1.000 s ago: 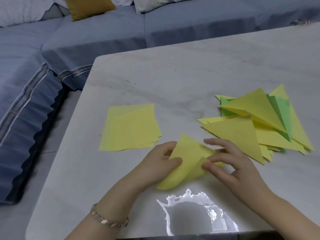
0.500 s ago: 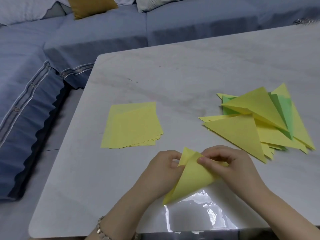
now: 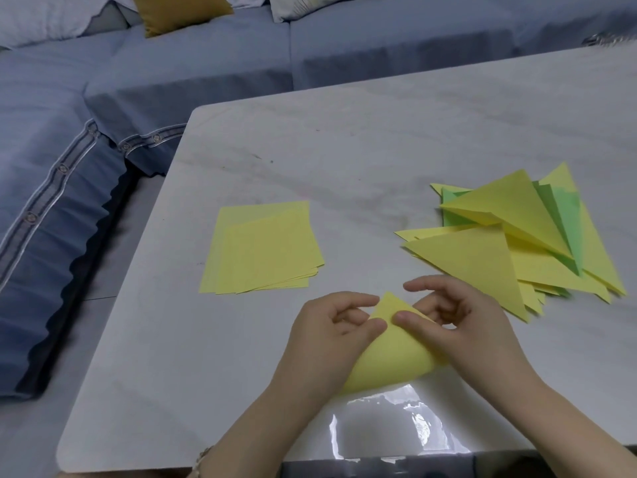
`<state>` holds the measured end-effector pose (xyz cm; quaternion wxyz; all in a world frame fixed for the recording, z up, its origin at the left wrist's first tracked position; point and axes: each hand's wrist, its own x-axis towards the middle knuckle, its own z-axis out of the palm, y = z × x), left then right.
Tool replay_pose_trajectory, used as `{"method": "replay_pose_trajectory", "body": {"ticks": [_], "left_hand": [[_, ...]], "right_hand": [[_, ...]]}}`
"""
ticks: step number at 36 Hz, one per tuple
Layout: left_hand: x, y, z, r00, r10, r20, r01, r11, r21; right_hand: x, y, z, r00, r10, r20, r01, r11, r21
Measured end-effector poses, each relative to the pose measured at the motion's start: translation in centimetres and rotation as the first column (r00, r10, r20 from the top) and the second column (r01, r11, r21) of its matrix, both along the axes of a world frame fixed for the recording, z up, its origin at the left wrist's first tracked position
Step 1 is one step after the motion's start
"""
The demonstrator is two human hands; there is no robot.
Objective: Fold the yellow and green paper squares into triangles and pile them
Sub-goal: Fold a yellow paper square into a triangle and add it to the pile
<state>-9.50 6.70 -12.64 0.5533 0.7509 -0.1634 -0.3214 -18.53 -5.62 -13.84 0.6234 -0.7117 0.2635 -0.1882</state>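
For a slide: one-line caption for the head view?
Mid-fold: the left hand and right hand pinch a yellow sheet; unfolded squares lie left, folded triangles right.

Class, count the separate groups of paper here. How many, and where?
3. A stack of yellow squares lies left; a pile of folded triangles lies right; one yellow sheet is pinched by the left hand and right hand in front. Sheets inside the heaps are hidden.

This is a home living room. A blue corner sofa [image 3: 213, 67] with buttoned trim wraps round the pale, marble-look table [image 3: 379, 132] from 9 to 12 o'clock. A mustard cushion [image 3: 179, 10] and pale pillows [image 3: 41, 19] lean against its back near 11 o'clock.
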Motion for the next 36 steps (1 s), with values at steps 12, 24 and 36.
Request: {"method": "replay_pose_trajectory", "body": {"ticks": [12,24,36], "left_hand": [[-1.4,0.3,0.5,0.989,0.053,0.139,-0.047,0.998,-0.045],[-2.0,0.3,0.5,0.966,0.115,0.233,-0.087,0.988,-0.129],[-2.0,0.4,0.5,0.952,0.127,0.279,-0.080,0.981,-0.175]], "right_hand": [[-0.4,0.1,0.0,1.000,0.006,0.007,-0.005,0.993,-0.120],[-0.5,0.3,0.8,0.997,0.013,0.072,-0.004,0.992,-0.130],[-0.4,0.5,0.8,0.994,0.038,0.097,-0.022,0.987,-0.162]]}}
